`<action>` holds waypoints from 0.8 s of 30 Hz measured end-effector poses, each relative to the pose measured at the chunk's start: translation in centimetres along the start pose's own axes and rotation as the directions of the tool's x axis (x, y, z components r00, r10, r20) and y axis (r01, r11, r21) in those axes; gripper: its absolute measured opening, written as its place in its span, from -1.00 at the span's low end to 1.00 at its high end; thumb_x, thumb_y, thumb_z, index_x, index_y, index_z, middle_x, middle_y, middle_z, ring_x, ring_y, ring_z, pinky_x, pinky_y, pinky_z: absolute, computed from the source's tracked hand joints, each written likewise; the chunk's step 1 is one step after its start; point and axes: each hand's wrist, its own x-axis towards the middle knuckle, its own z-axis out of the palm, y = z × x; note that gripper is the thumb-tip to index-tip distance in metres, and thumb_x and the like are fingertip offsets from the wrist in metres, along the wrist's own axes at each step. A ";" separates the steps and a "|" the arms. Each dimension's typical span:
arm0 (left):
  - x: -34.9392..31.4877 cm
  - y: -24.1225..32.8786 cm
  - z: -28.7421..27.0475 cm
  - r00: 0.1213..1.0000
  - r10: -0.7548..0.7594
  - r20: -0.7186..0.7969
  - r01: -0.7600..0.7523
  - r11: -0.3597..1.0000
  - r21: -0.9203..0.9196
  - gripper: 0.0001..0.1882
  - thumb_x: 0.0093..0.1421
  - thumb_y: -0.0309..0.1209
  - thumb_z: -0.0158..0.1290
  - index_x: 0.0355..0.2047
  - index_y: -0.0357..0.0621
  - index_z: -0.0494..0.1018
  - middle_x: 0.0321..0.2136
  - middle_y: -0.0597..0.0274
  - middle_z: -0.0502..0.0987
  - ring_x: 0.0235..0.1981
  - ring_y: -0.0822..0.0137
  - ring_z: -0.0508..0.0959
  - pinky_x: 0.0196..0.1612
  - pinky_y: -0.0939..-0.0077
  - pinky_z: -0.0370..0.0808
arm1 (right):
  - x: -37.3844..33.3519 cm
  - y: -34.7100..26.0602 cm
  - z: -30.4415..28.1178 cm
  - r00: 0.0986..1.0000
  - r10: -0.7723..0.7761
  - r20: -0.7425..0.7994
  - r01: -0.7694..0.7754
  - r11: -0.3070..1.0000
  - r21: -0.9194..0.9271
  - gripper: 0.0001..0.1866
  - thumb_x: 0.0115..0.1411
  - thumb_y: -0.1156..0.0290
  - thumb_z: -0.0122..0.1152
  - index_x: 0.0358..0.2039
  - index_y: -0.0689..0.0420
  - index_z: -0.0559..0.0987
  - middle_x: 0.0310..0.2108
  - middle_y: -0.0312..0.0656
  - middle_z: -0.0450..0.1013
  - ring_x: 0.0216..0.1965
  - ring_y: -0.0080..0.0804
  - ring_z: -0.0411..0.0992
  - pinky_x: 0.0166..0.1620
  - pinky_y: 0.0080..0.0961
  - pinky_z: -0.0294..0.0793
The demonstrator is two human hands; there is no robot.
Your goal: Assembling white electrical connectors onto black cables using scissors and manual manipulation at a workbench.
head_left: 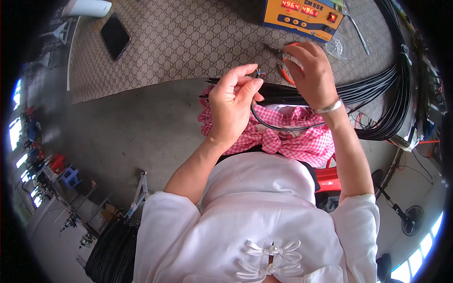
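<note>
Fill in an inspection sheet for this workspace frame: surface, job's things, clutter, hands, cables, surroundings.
Surface: patterned table cover; red-checked cloth on the lap.
Job's things: black cable with bared coloured wire ends; orange-handled cutters.
Clutter: black phone, orange meter box with red digits, clear plastic bit.
Hands: left hand pinches the cable end; right hand grips the cutters.
Cables: thick black cable bundle curving along the right.
Surroundings: concrete floor, floor fan, red stool.

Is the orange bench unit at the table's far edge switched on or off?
On. The orange bench unit shows lit red digits in both displays and a glowing red switch at its right end.
</note>
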 end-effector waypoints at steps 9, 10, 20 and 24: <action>-0.1 0.2 0.3 1.000 0.001 0.015 0.000 1.000 -0.017 -0.78 0.07 -0.64 0.00 -0.23 -0.31 0.37 -0.50 0.21 0.48 -0.58 0.52 0.45 -0.51 0.74 0.38 | -0.4 -3.1 -0.3 0.855 0.287 0.431 -0.518 0.483 0.706 -0.83 0.09 0.44 0.10 -0.35 0.26 0.49 -0.51 -0.34 0.42 -0.47 -0.69 0.36 -0.38 -0.74 0.37; -0.1 0.3 0.3 1.000 0.009 0.017 -0.009 1.000 -0.018 -0.78 0.07 -0.64 0.00 -0.23 -0.32 0.37 -0.50 0.20 0.48 -0.58 0.51 0.45 -0.51 0.73 0.38 | -0.4 -3.0 -0.1 0.852 0.269 0.448 -0.523 0.459 0.718 -0.84 0.09 0.44 0.09 -0.35 0.26 0.49 -0.52 -0.34 0.42 -0.47 -0.70 0.35 -0.39 -0.74 0.37; -0.1 0.4 0.5 0.999 0.021 -0.027 -0.023 0.999 -0.046 -0.79 0.05 -0.63 0.04 -0.28 -0.32 0.34 -0.50 0.20 0.48 -0.56 0.50 0.46 -0.47 0.70 0.44 | -0.7 -3.8 -0.2 0.789 0.327 0.520 -0.601 0.236 0.764 -0.87 0.07 0.46 0.10 -0.41 0.26 0.50 -0.55 -0.35 0.40 -0.51 -0.68 0.33 -0.42 -0.75 0.35; -0.1 0.7 0.6 1.000 0.011 -0.025 -0.011 0.999 -0.031 -0.81 0.05 -0.63 0.03 -0.28 -0.32 0.34 -0.48 0.20 0.47 -0.55 0.50 0.47 -0.46 0.70 0.45 | -0.8 -3.9 0.2 0.824 0.324 0.464 -0.557 0.315 0.769 -0.88 0.07 0.46 0.10 -0.42 0.26 0.50 -0.56 -0.34 0.40 -0.53 -0.68 0.34 -0.43 -0.75 0.35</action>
